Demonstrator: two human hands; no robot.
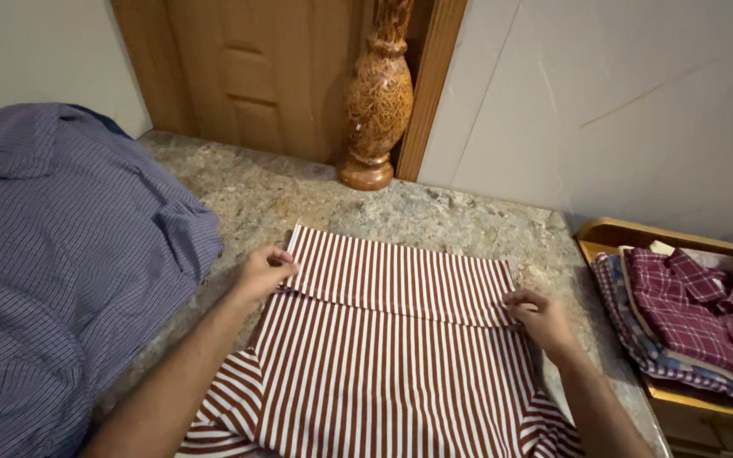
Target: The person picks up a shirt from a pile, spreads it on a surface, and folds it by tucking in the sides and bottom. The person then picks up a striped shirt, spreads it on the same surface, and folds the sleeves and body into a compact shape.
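Observation:
A red-and-white striped shirt point(383, 365) lies flat on the speckled stone floor point(239, 195), its far end folded back toward me into a band. My left hand point(263, 273) pinches the left corner of that folded band. My right hand point(539, 317) pinches the right corner of the same fold. Both short sleeves of the shirt stick out near the bottom of the view, beside my forearms.
A large blue checked garment point(53, 254) is spread on the left. A carved wooden vase point(377, 93) stands by a wooden door point(256, 68). On the right, a golden tray point(612, 233) holds folded plaid shirts point(697, 314). A pale wall runs behind.

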